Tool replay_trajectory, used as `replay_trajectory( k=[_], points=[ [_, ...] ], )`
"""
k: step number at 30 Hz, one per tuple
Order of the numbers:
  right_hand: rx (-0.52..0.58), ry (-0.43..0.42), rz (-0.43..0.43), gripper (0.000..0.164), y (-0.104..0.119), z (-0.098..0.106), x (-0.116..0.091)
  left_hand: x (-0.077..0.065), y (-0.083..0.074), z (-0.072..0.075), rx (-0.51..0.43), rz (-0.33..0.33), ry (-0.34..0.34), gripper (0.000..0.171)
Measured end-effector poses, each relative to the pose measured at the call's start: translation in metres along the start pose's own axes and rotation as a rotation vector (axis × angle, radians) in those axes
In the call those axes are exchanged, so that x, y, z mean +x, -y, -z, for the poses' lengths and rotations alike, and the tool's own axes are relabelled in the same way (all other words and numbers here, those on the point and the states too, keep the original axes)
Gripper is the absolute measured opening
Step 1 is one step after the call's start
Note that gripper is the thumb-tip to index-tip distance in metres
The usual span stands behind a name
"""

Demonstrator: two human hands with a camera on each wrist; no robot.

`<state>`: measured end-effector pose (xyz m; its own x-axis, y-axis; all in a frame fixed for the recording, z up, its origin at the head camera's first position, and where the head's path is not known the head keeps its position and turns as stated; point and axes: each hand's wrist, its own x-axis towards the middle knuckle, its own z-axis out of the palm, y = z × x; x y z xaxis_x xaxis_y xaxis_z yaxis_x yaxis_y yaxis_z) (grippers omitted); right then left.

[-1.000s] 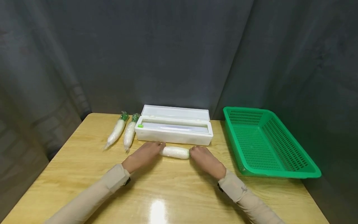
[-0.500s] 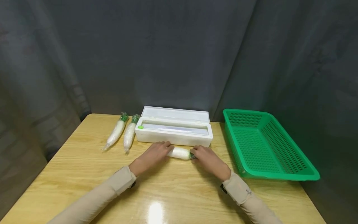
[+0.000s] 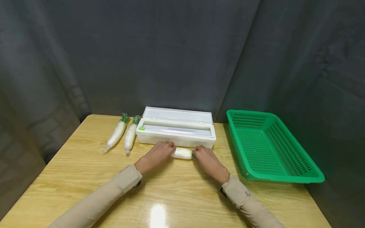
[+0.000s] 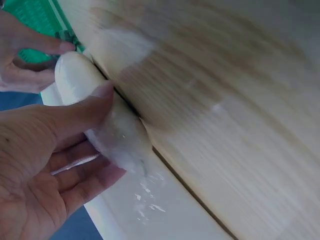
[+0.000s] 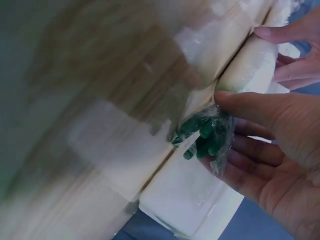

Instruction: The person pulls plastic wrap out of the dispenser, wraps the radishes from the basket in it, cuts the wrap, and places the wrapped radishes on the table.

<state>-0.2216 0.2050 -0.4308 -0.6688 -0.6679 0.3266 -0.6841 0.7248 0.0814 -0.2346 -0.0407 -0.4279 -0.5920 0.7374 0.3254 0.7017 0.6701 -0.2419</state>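
Note:
A white radish [image 3: 182, 153], wrapped in clear film, lies crosswise on the table just in front of the white cling film box [image 3: 176, 138]. My left hand [image 3: 159, 153] holds its tapered end, with the thumb over the near side and the fingers behind, as the left wrist view shows. Cut green stems [image 5: 204, 137] under crumpled film stick out at the other end. There my right hand [image 3: 209, 161] pinches the wrapped stem end between thumb and fingers. In the left wrist view, loose film spreads beyond the tip of the radish.
The box's lid [image 3: 178, 114] stands raised, and a green slider [image 3: 141, 128] sits at its left. Two more wrapped radishes, one outer [image 3: 116, 134] and one inner [image 3: 130, 136], lie to the left. A green plastic basket [image 3: 242, 152] stands at the right. A dark curtain hangs behind.
My left hand has moved to the right along the radish, so less of it shows between the hands. The right hand stays at the stem end. Box, basket and other radishes keep their places.

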Motion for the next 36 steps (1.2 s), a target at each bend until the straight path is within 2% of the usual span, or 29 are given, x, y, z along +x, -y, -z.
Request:
replay_trajectory(
  k=[7,13,16,19,26,30,36],
  points=[
    [-0.001,0.018,-0.014,0.015,0.002,0.002,0.002,0.002,-0.002,0.003,0.011,-0.017,0.002,0.029],
    [0.036,0.036,-0.029,0.015,-0.001,0.004,0.002,0.002,-0.004,0.006,-0.119,0.019,0.022,0.029],
    [0.055,0.043,-0.03,0.017,-0.004,0.005,0.002,0.002,-0.005,0.006,-0.151,0.046,0.041,0.03],
    [0.099,0.045,-0.028,0.016,-0.006,0.006,0.003,0.0,-0.005,0.006,-0.132,0.058,0.039,0.03],
    [0.307,0.068,-0.06,0.012,-0.012,0.011,0.001,-0.004,-0.005,0.005,-0.124,0.061,0.033,0.032],
    [0.336,0.05,-0.053,0.018,-0.015,0.013,0.0,-0.003,-0.003,0.006,-0.138,0.059,0.051,0.032],
    [0.338,0.022,-0.059,0.015,-0.02,0.016,0.0,-0.003,-0.001,0.007,-0.144,0.05,0.048,0.031]
  ],
)
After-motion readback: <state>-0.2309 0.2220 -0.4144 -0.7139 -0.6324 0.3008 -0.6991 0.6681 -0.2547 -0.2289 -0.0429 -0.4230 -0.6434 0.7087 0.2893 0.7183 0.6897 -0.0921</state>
